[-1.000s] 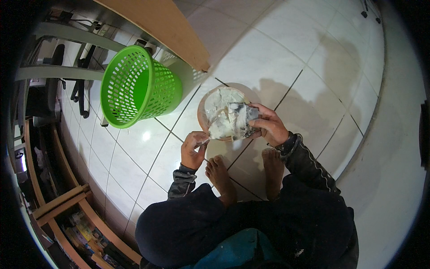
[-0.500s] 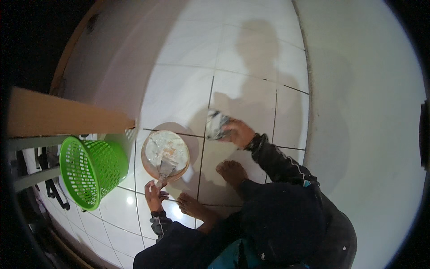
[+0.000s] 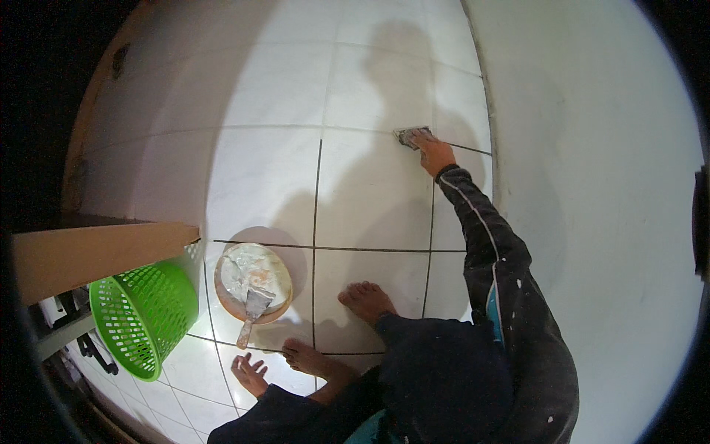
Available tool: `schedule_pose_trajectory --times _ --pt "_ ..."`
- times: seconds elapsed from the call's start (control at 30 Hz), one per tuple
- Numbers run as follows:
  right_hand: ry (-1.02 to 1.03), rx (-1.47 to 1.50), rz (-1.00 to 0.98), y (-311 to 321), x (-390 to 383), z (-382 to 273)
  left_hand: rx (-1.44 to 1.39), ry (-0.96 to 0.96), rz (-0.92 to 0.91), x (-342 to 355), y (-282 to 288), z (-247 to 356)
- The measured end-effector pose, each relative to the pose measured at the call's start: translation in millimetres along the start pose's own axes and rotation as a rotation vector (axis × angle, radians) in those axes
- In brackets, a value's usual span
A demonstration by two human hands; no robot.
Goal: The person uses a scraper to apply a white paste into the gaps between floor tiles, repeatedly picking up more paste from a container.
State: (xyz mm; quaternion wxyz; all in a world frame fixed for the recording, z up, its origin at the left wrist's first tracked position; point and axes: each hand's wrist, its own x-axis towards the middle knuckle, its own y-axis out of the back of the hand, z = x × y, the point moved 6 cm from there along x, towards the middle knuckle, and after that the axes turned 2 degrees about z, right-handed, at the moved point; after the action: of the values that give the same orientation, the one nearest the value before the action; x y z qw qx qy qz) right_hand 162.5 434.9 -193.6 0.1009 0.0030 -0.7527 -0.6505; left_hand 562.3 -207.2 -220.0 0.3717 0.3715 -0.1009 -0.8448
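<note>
My right hand [image 3: 435, 151], arm stretched forward, grips a flat grey spreader [image 3: 412, 137] and holds it at the floor, over a joint between white tiles. Its working edge is partly hidden by my fingers. My left hand [image 3: 251, 374] is empty, its fingers apart, just below the round bowl [image 3: 284, 305]. White paste [image 3: 275, 275] fills much of this bowl. A putty knife [image 3: 257, 305] with a smeared blade lies in the paste, and its handle leans out over the near rim.
To the left stands a green perforated plastic basket [image 3: 174, 300], beneath a brown wooden board [image 3: 107, 251]. A pale wall [image 3: 592, 185] runs along the right. My bare feet [image 3: 367, 302] are on the tiles between bowl and wall. Dark joints [image 3: 316, 196] cross the floor.
My left hand has let go of the putty knife and drawn back from the bowl. My right hand has carried the spreader forward and right, down to the tile joint.
</note>
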Motion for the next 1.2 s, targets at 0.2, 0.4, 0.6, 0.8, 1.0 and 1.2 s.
schedule_pose_trajectory --times 0.2,0.4,0.6,0.8,1.0,1.2 --pt "-0.042 0.0 -0.386 47.0 -7.3 11.6 -0.022 0.717 -0.288 -16.7 -14.9 -87.8" --pt "-0.197 0.115 -0.256 74.6 1.1 85.2 0.435 -0.178 -1.031 -113.6 -83.7 -19.5" --pt "-0.361 0.013 -0.208 36.7 -50.6 119.5 0.309 -0.379 -0.997 -127.3 -95.0 -1.8" --pt "-0.092 -0.068 0.004 32.2 -90.1 84.1 0.201 -0.549 -0.976 -116.3 -103.8 -4.2" --pt "-0.396 0.058 -0.129 88.8 -56.0 132.6 0.222 0.056 -1.132 -101.4 -121.1 -26.4" --pt "-0.333 -0.199 -0.208 45.2 -89.4 153.2 0.264 0.161 -1.162 -97.5 -127.5 -25.4"
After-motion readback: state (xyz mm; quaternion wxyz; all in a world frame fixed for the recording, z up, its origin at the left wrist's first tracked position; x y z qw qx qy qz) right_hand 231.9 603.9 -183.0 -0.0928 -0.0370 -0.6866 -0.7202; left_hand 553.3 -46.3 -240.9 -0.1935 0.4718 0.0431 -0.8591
